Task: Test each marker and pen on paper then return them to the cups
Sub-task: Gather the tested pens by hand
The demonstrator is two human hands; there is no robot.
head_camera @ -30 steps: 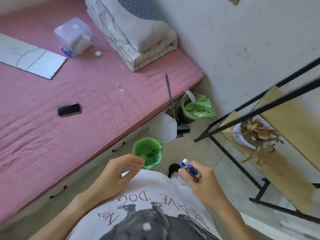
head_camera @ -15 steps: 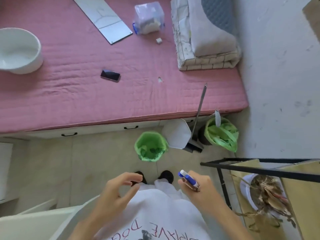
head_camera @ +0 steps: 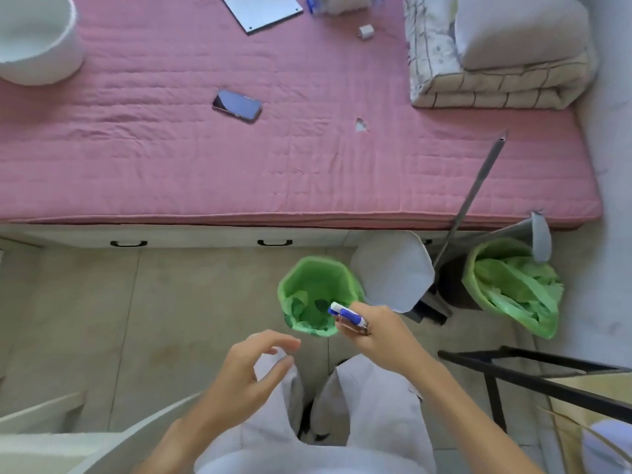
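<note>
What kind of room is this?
Most likely a bedroom. There's a bed with a pink mattress cover, a folded blanket under a pillow, and a phone lying on it.

Bare forearms with no sleeves in sight, left hand [head_camera: 248,366] and right hand [head_camera: 379,331] without rings or watch, pale grey-white trousers [head_camera: 362,412], dark shoes [head_camera: 309,429] barely visible between the legs.

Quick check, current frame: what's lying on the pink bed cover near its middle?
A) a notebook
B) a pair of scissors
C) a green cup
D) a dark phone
D: a dark phone lies flat on the pink bed cover, apart from the white bowl at the left.
</note>
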